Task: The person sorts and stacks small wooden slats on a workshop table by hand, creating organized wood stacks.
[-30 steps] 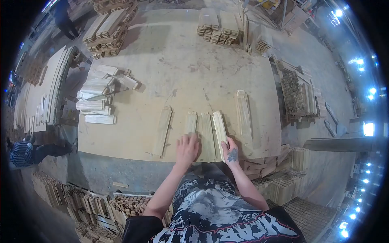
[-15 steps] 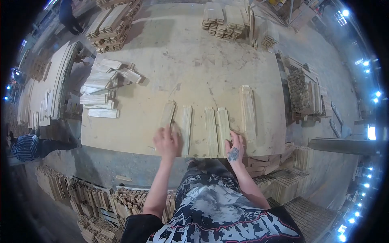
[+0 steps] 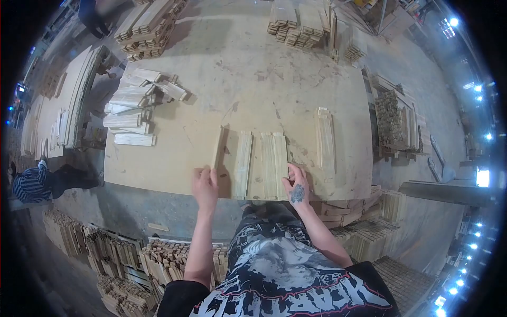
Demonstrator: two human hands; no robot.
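Your left hand [image 3: 205,182] covers the near end of the tilted board [image 3: 217,147], so you can't see how that end sits on the worktable [image 3: 211,68]. The fingers are curled around it in a grip, and the board stands up on its long edge just left of the flat row [image 3: 261,164]. Your right hand [image 3: 296,185] lies spread and flat on the near right corner of that row. It presses down rather than grasping, and it hides the corner beneath it. The seams in the flat row are faint. It looks like three boards side by side, possibly four, and you can't be sure which.

One short stack [image 3: 326,140] lies to the right of the flat row, apart from it, and its layers are too blurred to count. One loose heap [image 3: 134,108] sits well to the left of the row and further back, its boards overlapping. Far behind the row, two bundles [image 3: 298,18] are cut off by the edge of the view. One person in stripes [image 3: 29,185] is off to the left of the row, beyond the table and only partly in view.
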